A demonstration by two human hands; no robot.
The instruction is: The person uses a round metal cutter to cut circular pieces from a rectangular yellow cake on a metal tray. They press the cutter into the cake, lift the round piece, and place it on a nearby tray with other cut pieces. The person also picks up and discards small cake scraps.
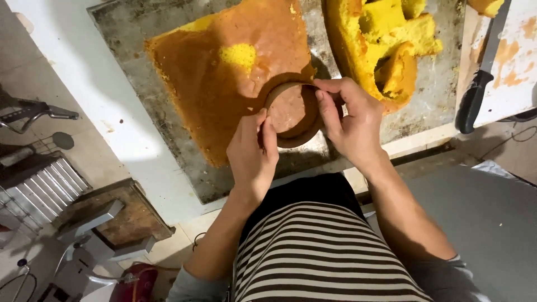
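White surface (95, 95) runs diagonally across the frame, carrying a worn metal baking tray (134, 33) whose bare patches are stained and crumbed. On the tray lies a flat slab of sponge cake (224, 84), brown on top and yellow inside, with one small yellow patch where the crust is gone. We judge the cutting partly done: the slab's lower right corner already shows a curved bite, and most of the slab is still whole, so plenty is left.

At that corner, centre of the frame, sits a round ring cutter (292, 114), and inside it we see a brown disc of cake (286, 109) filling the ring. Our left hand (251, 154) pinches the ring's lower left rim with its fingertips; our right hand (352, 120) curls over the right rim, thumb and fingers grasping it. Both hands' grips are closed on the cutter.

In the upper right of the tray lies a heap of yellow cake offcuts (386, 45), curved and stacked. Beyond it, at the right edge, a black-handled knife (475, 95) rests on a smeared white cutting board (514, 84).
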